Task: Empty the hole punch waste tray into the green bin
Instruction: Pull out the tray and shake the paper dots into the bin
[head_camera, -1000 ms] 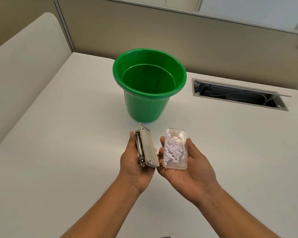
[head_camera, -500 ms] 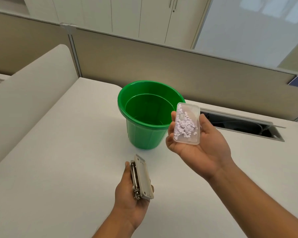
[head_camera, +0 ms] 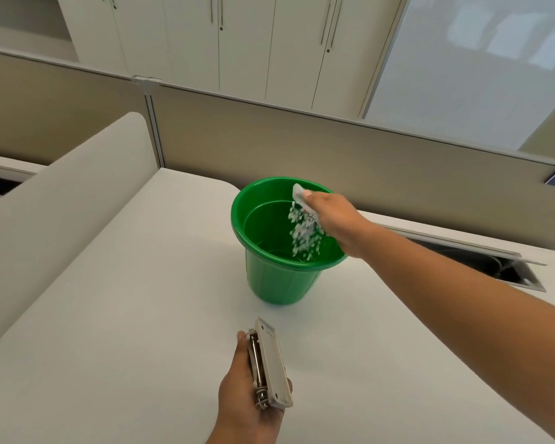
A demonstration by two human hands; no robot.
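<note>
The green bin stands upright on the white desk. Over its mouth, my right hand grips the clear waste tray, turned face down, with most of the tray hidden under the hand. Small pale paper dots are falling from the tray into the bin. Nearer to me, my left hand holds the grey hole punch on its side, metal parts facing left, just above the desk.
The white desk runs to a beige partition at the back. A cable opening with a raised flap lies to the right of the bin. A white curved divider borders the desk on the left.
My right hand moved the tray forward over the bin and turned it over, so the dots now spill out. The view tilted up; my left hand kept holding the punch.
</note>
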